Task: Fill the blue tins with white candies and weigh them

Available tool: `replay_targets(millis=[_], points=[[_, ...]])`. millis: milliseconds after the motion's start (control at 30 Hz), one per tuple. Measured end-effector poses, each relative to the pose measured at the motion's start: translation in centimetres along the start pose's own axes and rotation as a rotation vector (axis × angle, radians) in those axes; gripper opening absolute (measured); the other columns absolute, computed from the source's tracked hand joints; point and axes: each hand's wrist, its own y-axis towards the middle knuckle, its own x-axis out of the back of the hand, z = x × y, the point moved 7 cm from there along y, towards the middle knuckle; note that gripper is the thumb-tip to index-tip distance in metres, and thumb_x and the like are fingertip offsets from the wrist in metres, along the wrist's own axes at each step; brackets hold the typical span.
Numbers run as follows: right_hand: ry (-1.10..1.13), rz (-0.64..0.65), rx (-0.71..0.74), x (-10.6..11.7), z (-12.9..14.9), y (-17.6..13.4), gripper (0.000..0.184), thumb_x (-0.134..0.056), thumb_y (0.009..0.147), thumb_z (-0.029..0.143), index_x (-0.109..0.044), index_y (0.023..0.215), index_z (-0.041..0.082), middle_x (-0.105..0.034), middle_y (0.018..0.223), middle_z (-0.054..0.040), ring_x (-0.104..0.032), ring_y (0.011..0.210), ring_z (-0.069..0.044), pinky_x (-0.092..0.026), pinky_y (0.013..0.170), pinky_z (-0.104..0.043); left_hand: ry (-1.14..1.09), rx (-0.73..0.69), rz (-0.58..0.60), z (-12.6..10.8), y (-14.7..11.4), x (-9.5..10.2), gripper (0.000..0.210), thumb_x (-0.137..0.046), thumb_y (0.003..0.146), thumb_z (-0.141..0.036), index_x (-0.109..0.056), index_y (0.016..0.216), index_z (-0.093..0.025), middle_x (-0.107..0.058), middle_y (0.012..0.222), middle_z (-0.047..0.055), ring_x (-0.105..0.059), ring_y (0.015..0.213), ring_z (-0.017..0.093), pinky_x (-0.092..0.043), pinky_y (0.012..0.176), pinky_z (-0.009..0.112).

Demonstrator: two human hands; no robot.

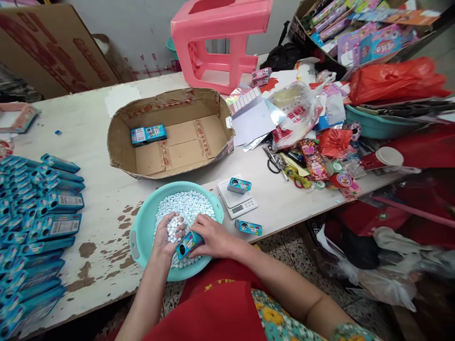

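Observation:
My left hand (167,235) is cupped around a heap of small white candies (175,227), palm up over the turquoise basin (142,237). In my right hand (212,235) is a small blue candy box (188,245), tilted with its open end close to the candies in my left palm. More white candies (188,203) cover much of the basin's floor. To the right of the basin, a white digital scale (245,207) carries one blue box (239,185). Another blue box (248,227) lies on the table in front of the scale.
Behind the basin stands a cut-down cardboard box (185,163) with blue boxes inside. Many blue boxes (64,200) are stacked at the left. A pink stool (220,28) stands at the back. Scissors (275,161), packets and plastic bags (296,111) clutter the right side.

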Motion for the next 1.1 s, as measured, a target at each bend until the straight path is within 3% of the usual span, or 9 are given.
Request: replay_targets(millis=[67,200,333,433,567,733,833,1100], points=[[0.114,-0.085,-0.090,0.3,-0.5,-1.5,0.045,-0.082,0.060,0.039,-0.059,0.094,0.020,-0.055,0.091,-0.0028,-0.053,0.088,-0.020,-0.044,0.075,-0.029,-0.002,-0.052,0.046,-0.9,-0.6,-0.6,0.006,-0.057,0.072,-0.017,-0.051,0.075,-0.015,-0.049,0.061,-0.001,-0.041,0.042,0.006,-0.026,0.031,0.013],[0.231,-0.256,-0.245,1.6,-1.6,-2.9,0.042,-0.079,0.065,0.026,-0.057,0.101,0.022,-0.058,0.095,-0.0020,-0.056,0.092,-0.019,-0.044,0.079,-0.030,-0.020,-0.284,0.159,-3.2,-2.9,-2.7,0.009,-0.058,0.072,-0.021,-0.053,0.076,-0.016,-0.048,0.065,-0.001,-0.043,0.046,0.007,-0.029,0.033,0.014],[0.184,-0.322,-0.228,1.9,-1.5,-1.7,0.038,-0.077,0.068,0.032,-0.058,0.099,0.022,-0.060,0.095,-0.0037,-0.056,0.093,-0.022,-0.045,0.081,-0.033,-0.007,-0.561,0.188,-4.6,-5.0,-4.8,0.011,-0.058,0.071,-0.027,-0.054,0.073,-0.018,-0.051,0.069,0.000,-0.051,0.055,0.011,-0.040,0.042,0.020],[0.134,-0.349,-0.205,1.6,-1.1,-0.5,0.035,-0.076,0.070,0.031,-0.057,0.098,0.021,-0.061,0.094,-0.0044,-0.056,0.092,-0.022,-0.045,0.081,-0.034,0.024,-0.669,0.143,-4.7,-5.0,-5.2,0.011,-0.058,0.073,-0.026,-0.052,0.070,-0.017,-0.051,0.069,0.000,-0.055,0.060,0.013,-0.047,0.052,0.025],[0.055,-0.372,-0.191,1.3,-0.3,0.3,0.030,-0.073,0.073,0.030,-0.057,0.098,0.021,-0.061,0.093,-0.0048,-0.056,0.091,-0.022,-0.045,0.079,-0.034,0.030,-0.748,0.084,-4.8,-4.6,-4.5,0.012,-0.060,0.076,-0.025,-0.051,0.072,-0.017,-0.052,0.070,-0.001,-0.056,0.062,0.012,-0.050,0.060,0.027],[-0.031,-0.267,-0.121,0.1,0.6,1.3,0.030,-0.072,0.075,0.028,-0.057,0.100,0.021,-0.061,0.097,-0.0055,-0.055,0.093,-0.024,-0.044,0.082,-0.036,0.043,-0.758,0.010,-4.8,-4.6,-3.6,0.013,-0.061,0.077,-0.027,-0.053,0.082,-0.018,-0.057,0.077,-0.001,-0.058,0.062,0.011,-0.050,0.063,0.028],[-0.037,-0.228,-0.138,-0.3,0.3,1.9,0.033,-0.075,0.071,0.028,-0.057,0.099,0.022,-0.062,0.095,-0.0048,-0.056,0.093,-0.024,-0.044,0.081,-0.036,0.073,-0.754,0.024,-4.9,-4.6,-3.6,0.013,-0.061,0.078,-0.028,-0.053,0.080,-0.017,-0.057,0.076,0.000,-0.057,0.061,0.010,-0.049,0.063,0.026],[0.020,-0.254,-0.184,-0.1,0.3,2.3,0.034,-0.076,0.069,0.028,-0.060,0.097,0.022,-0.062,0.091,-0.0044,-0.057,0.090,-0.023,-0.045,0.078,-0.034,0.106,-0.793,-0.078,-5.6,-4.7,-2.8,0.017,-0.064,0.076,-0.028,-0.053,0.076,-0.016,-0.053,0.072,-0.002,-0.050,0.057,0.007,-0.047,0.059,0.021]])
